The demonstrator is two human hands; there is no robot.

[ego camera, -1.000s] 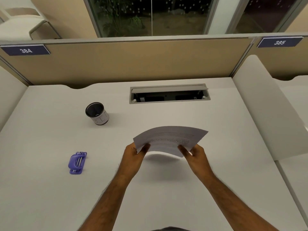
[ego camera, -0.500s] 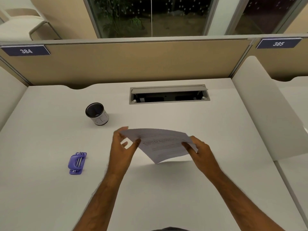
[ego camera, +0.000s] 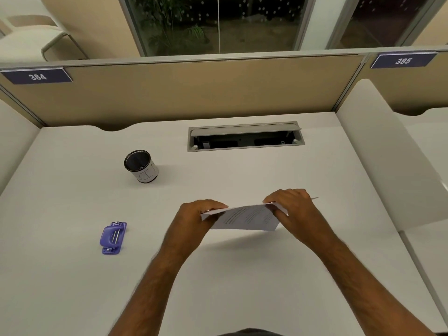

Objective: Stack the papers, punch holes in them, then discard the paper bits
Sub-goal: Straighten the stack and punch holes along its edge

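1. Spreading across the lower frame was a white desk [ego camera: 242,275], walled at the back by a tan partition [ego camera: 194,93] and at the right by a white divider [ego camera: 378,154]; dark windows [ego camera: 218,23] with foliage behind the glass filled the top, and a pale chair [ego camera: 31,37] stood at upper left.
2. A grey cable hatch [ego camera: 244,137] lay open in the desk at upper centre.
3. Blue plates on the partition read "384" [ego camera: 37,76] at left and "385" [ego camera: 403,60] at upper right. A small black-rimmed cup [ego camera: 140,166] left of centre carried handwriting too faint to read.
4. A purple hole punch [ego camera: 112,237] lay at lower left, well apart from the hands, its long axis running toward the partition.
5. The papers [ego camera: 244,218] were held at centre frame just above the desk, nearly on edge, with the long axis running left to right and the printed face toward the camera; the text was illegible.
6. The left hand [ego camera: 196,217] gripped the left end with curled fingers, while the right hand [ego camera: 291,204] pinched the upper right edge.
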